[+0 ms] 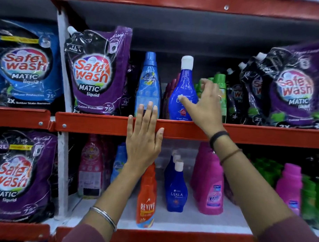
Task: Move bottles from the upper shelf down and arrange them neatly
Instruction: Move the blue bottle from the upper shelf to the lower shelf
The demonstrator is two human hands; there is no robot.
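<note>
On the upper shelf (pixel 100 121) a dark blue bottle with a white cap (pixel 181 87) stands beside a light blue bottle (pixel 148 84). My right hand (pixel 204 104) reaches up in front of the dark blue bottle, fingers spread, thumb touching its label, holding nothing. Flat and open, my left hand (pixel 143 134) lies against the red shelf edge below the light blue bottle. On the lower shelf (pixel 169 220) stand an orange Revive bottle (pixel 146 198), a row of dark blue Ujala bottles (pixel 176 188) and pink bottles (pixel 210 186).
Purple Safewash pouches (pixel 95 71) fill the upper shelf's left, more pouches (pixel 290 89) its right, with green bottles (pixel 219 83) behind my right hand. A white upright post (pixel 62 63) divides the bays. Further pink (pixel 290 187) and green bottles crowd the lower right.
</note>
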